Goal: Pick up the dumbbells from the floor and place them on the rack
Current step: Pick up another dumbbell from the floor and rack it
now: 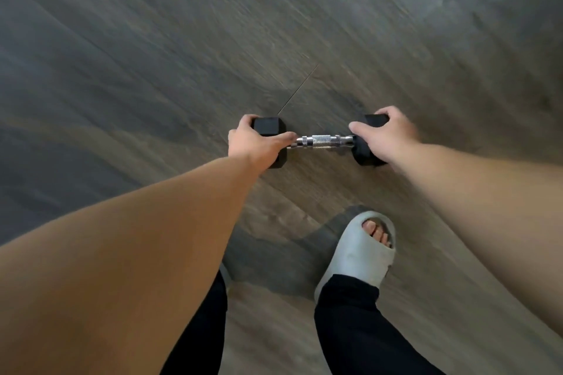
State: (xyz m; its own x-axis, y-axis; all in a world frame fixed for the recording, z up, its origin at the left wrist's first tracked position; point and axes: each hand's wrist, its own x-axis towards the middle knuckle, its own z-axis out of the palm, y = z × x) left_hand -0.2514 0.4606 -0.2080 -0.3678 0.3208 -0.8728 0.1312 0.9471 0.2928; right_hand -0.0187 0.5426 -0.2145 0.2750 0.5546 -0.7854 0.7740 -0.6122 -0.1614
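Bare forearms reach down over a grey slipper (356, 253); left hand (254, 143) and right hand (385, 137) each clasp one black head of the dumbbell (323, 141) above the wooden floor (152, 39).

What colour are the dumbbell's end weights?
Black, on the dumbbell, clearest in the head view.

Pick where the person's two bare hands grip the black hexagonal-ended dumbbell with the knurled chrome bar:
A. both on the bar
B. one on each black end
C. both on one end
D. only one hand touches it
B: the left hand wraps one black end of the dumbbell and the right hand the other, leaving the chrome bar bare.
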